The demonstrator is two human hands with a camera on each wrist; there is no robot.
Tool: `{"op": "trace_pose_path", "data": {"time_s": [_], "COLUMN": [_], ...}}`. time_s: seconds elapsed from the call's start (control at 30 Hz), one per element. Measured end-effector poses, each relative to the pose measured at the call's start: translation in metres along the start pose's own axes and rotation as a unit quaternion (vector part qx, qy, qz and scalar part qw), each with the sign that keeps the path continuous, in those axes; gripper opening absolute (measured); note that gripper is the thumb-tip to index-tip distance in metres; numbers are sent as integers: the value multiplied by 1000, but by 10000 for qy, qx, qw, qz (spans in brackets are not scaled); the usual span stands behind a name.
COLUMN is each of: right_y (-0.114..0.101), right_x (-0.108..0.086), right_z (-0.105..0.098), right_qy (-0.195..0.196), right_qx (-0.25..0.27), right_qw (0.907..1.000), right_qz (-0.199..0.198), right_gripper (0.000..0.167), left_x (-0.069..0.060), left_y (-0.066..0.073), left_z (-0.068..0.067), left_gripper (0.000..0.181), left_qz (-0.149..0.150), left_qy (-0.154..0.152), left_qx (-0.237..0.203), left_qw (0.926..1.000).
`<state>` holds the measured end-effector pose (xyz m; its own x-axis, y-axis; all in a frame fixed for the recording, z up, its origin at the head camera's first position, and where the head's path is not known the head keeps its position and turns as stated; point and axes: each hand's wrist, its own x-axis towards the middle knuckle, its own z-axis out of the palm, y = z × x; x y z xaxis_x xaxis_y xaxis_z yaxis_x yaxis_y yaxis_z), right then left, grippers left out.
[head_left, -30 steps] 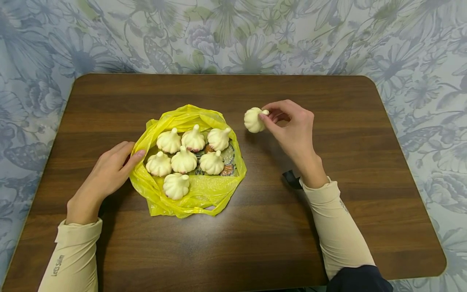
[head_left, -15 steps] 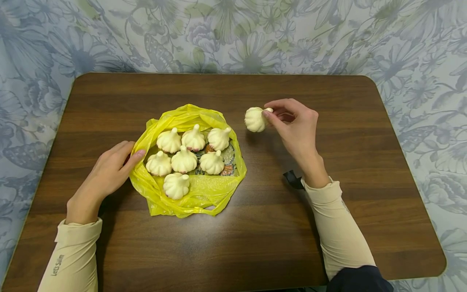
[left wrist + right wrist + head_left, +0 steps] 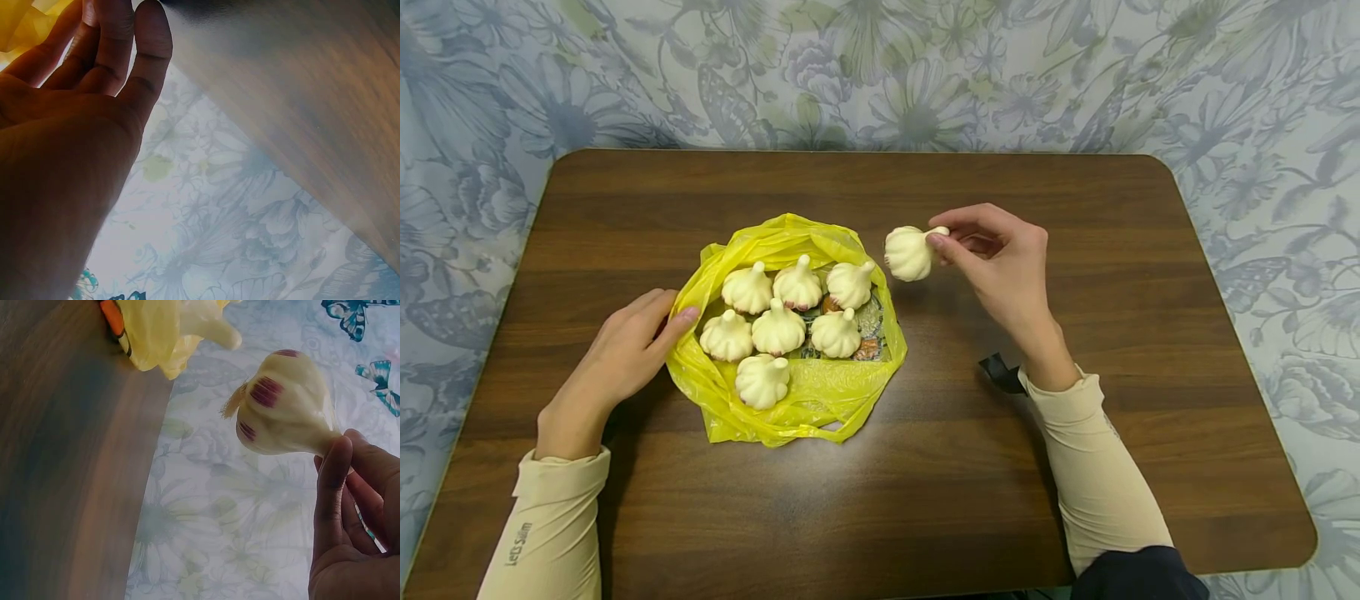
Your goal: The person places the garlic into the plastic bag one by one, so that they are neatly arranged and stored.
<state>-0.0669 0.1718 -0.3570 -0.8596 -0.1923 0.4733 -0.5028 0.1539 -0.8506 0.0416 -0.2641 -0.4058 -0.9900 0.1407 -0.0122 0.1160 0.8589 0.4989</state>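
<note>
My right hand [image 3: 1000, 258] pinches a garlic bulb [image 3: 908, 253] by its stem, just right of the yellow plastic bag [image 3: 820, 392]. In the right wrist view the bulb [image 3: 287, 403] shows purple streaks and a tuft of roots. The bag lies spread wide, its mouth facing up. Several garlic bulbs [image 3: 778, 329] sit inside it, most on a patterned panel [image 3: 871, 321]. At the bag's left rim my left hand [image 3: 625, 350] holds the plastic, thumb over the edge. Its fingers [image 3: 153, 44] partly hide the yellow plastic in the left wrist view.
Everything rests on a brown wooden table [image 3: 880, 508] with rounded back corners. Floral wallpaper [image 3: 880, 75] rises behind it. A black strap [image 3: 998, 372] hangs beside the right wrist.
My right hand first shifted slightly right, then came back left and a little nearer the bag with the garlic bulb. My left hand and the bag have stayed put.
</note>
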Motion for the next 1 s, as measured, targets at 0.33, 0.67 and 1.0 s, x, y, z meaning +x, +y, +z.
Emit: {"op": "trace_pose_path", "data": {"time_s": [0.33, 0.67, 1.0], "right_y": [-20, -29, -30], "right_x": [-10, -20, -26], "right_z": [25, 39, 50], "right_qy": [-679, -1424, -2133], "right_qx": [392, 417, 490], "right_qw": [9959, 9851, 9705], "right_qz": [-460, -868, -1008], "right_gripper": [19, 20, 21], "left_x": [0, 0, 0], "left_y": [0, 1, 1], "left_z": [-1, 0, 0], "left_gripper": [46, 44, 44], "left_qz": [-41, -24, -5], "left_qy": [-47, -42, -18], "left_qx": [-44, -22, -45], "left_qw": [10000, 10000, 10000]}}
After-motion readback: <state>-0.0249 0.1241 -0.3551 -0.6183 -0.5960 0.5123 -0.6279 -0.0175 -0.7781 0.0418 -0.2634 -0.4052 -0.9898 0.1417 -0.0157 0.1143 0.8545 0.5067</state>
